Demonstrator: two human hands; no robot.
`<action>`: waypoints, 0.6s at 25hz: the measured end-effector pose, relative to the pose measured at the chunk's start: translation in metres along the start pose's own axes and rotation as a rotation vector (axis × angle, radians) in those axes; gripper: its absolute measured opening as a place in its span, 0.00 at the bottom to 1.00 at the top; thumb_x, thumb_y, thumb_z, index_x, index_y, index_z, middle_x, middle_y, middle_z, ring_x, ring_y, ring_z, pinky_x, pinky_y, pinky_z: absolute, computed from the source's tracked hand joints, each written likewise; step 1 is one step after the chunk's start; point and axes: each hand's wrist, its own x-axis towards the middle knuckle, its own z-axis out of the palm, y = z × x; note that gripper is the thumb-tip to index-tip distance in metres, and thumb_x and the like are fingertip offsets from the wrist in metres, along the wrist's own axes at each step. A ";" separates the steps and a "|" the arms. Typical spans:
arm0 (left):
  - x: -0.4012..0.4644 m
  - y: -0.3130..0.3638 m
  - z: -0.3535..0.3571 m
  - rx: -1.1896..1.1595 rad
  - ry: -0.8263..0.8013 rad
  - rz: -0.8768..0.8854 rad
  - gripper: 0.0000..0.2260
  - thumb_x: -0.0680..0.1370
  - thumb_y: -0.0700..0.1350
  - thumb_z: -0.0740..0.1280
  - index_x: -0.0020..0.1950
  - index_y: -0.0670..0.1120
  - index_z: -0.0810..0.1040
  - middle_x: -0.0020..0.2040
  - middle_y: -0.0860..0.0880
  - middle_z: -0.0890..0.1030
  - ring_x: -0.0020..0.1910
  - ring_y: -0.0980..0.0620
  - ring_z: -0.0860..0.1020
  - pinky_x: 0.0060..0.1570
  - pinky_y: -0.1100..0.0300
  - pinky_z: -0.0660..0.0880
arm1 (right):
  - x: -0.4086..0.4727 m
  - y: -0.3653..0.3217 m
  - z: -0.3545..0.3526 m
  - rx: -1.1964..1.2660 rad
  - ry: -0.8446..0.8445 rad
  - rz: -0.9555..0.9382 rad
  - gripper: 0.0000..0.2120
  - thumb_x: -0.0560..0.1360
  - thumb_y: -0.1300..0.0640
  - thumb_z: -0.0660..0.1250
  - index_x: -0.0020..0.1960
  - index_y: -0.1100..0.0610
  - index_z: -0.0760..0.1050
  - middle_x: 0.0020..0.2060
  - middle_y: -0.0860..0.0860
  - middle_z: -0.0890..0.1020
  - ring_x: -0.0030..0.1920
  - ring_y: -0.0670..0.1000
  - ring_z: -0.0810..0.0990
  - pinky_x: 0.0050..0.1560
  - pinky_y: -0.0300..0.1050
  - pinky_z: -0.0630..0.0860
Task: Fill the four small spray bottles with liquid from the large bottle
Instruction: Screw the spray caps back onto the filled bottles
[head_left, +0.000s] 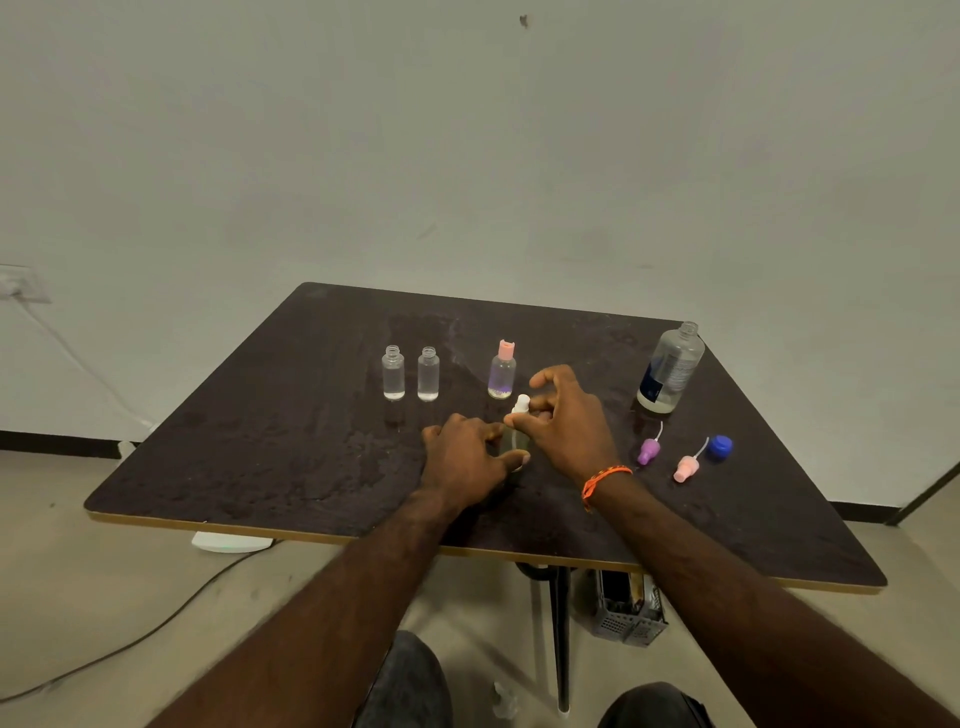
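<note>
Small clear plastic spray bottle (514, 441) at frame centre stands gripped by the left hand (467, 457); the right hand (566, 415) pinches its white spray cap (521, 404), seemingly screwing it on. Next, cap the two open clear bottles (410, 373) left of centre.

2 open small bottles (410, 373) upright, pink-capped one (502, 370) beside, large bottle (671, 368) uncapped far rt.

Bare plain room (perhaps an office), blank white wall (467, 130), worn dark table (291, 441), wall socket (23, 285), trailing cable (130, 644)
</note>
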 end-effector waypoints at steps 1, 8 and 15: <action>0.000 0.000 0.000 -0.001 0.004 -0.003 0.21 0.75 0.66 0.72 0.61 0.53 0.85 0.48 0.56 0.84 0.57 0.53 0.77 0.60 0.47 0.67 | 0.001 -0.001 0.000 -0.008 -0.006 0.004 0.25 0.68 0.52 0.80 0.59 0.50 0.70 0.44 0.46 0.82 0.43 0.45 0.82 0.45 0.41 0.80; -0.002 0.002 -0.003 0.013 -0.016 -0.005 0.20 0.75 0.67 0.70 0.61 0.56 0.84 0.48 0.57 0.83 0.57 0.53 0.77 0.60 0.47 0.66 | 0.003 0.000 -0.001 0.029 -0.105 0.004 0.20 0.75 0.57 0.73 0.64 0.50 0.72 0.51 0.50 0.85 0.49 0.46 0.83 0.55 0.47 0.81; -0.002 0.004 -0.004 0.046 -0.034 -0.011 0.21 0.76 0.66 0.70 0.62 0.55 0.83 0.48 0.57 0.82 0.59 0.52 0.76 0.60 0.47 0.65 | 0.003 -0.003 0.001 -0.058 -0.024 0.008 0.24 0.69 0.52 0.80 0.58 0.50 0.71 0.43 0.46 0.82 0.44 0.46 0.82 0.47 0.43 0.80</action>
